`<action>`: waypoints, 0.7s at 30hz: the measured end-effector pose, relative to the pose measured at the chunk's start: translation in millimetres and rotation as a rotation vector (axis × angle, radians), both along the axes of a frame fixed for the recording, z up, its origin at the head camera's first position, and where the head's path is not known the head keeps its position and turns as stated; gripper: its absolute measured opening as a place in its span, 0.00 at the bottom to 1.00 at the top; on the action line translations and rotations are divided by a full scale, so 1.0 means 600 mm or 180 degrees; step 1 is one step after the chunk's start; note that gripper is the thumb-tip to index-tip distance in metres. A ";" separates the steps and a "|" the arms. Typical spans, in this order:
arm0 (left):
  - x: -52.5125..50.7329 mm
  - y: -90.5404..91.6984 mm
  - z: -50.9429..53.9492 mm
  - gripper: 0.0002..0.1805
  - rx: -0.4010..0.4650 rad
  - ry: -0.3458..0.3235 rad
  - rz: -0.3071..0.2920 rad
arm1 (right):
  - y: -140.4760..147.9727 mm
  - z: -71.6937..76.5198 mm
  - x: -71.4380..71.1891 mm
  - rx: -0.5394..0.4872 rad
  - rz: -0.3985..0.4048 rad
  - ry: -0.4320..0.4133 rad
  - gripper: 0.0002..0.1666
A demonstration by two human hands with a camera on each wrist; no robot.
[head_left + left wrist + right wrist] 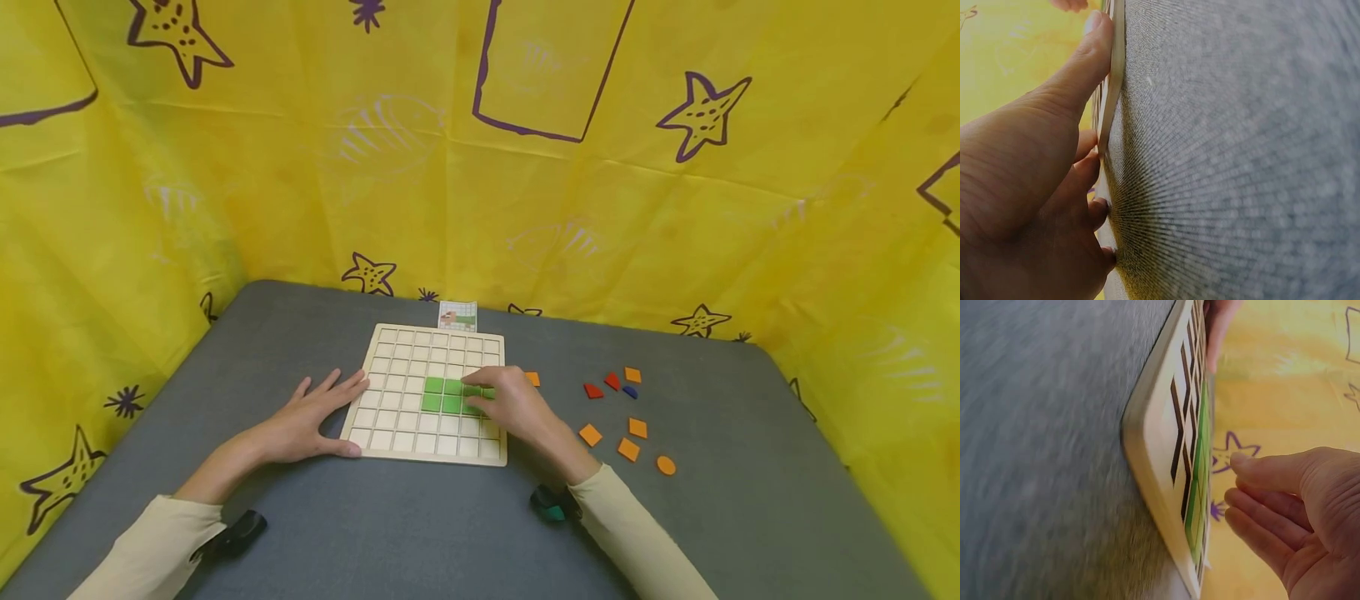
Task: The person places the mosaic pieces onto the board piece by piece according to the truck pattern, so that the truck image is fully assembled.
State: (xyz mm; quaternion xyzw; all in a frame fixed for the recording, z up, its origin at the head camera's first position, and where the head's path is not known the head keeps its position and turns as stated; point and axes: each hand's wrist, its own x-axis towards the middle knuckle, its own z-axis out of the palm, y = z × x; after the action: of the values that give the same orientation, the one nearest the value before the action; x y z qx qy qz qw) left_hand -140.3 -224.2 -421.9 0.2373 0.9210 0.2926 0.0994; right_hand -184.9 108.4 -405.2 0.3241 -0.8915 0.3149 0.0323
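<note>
A pale wooden grid board lies on the table. Several green square tiles sit in two adjoining rows of its cells. My left hand rests with spread fingers against the board's left edge, its thumb at the near left corner. Over the green tiles on the right side hovers my right hand, thumb and fingers apart. In the right wrist view this hand is raised off the board, and no piece shows between its fingertips. It hides part of the board's right side.
A small printed card lies behind the board. To the right are scattered several orange squares, an orange round piece, two red pieces and a blue piece. Yellow cloth hangs around the grey table.
</note>
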 end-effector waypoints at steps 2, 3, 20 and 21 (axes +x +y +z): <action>0.001 0.000 -0.001 0.58 -0.0007 -0.0002 0.0008 | 0.009 -0.001 -0.001 0.0002 -0.0019 0.0033 0.17; 0.001 0.000 -0.001 0.58 -0.0010 0.0000 0.0011 | 0.014 -0.002 -0.001 -0.0003 -0.0027 0.0048 0.16; 0.000 0.000 0.000 0.58 -0.0008 -0.0014 0.0015 | 0.095 -0.007 -0.008 0.0031 -0.0390 0.0161 0.16; 0.000 0.000 0.000 0.58 -0.0008 -0.0014 0.0013 | 0.099 -0.009 -0.008 0.0033 -0.0395 0.0171 0.16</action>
State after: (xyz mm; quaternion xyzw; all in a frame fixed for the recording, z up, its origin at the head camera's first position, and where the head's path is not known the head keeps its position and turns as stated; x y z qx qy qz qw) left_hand -140.4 -224.3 -421.9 0.2346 0.9216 0.2922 0.1012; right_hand -190.0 168.0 -410.4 0.2767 -0.9103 0.2988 0.0740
